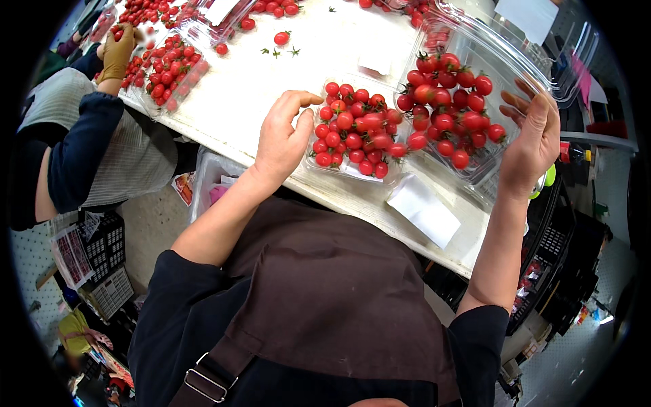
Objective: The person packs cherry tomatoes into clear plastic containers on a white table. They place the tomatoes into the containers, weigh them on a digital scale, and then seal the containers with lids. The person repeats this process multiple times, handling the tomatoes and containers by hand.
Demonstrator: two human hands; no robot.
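Note:
A clear plastic punnet of cherry tomatoes [351, 135] lies before me on the white table [224, 96]. My left hand [287, 135] is at its left side, thumb and fingers apart, fingertips near the rim. To the right, a larger clear container holds more cherry tomatoes [447, 107], several with green stems. Blurred tomatoes bridge the space between the two. At the larger container's right wall, my right hand [534, 132] is curved, with some fingers seen through or beside clear plastic; whether it grips the wall is unclear.
A folded white paper [424, 208] lies at the near table edge. At left, a co-worker's gloved hand [117, 53] holds tomatoes by another filled punnet [170, 74]. Clear lids [569, 61] stand at far right. A lined bin [206, 175] is below the table, and black crates [549, 244] are at right.

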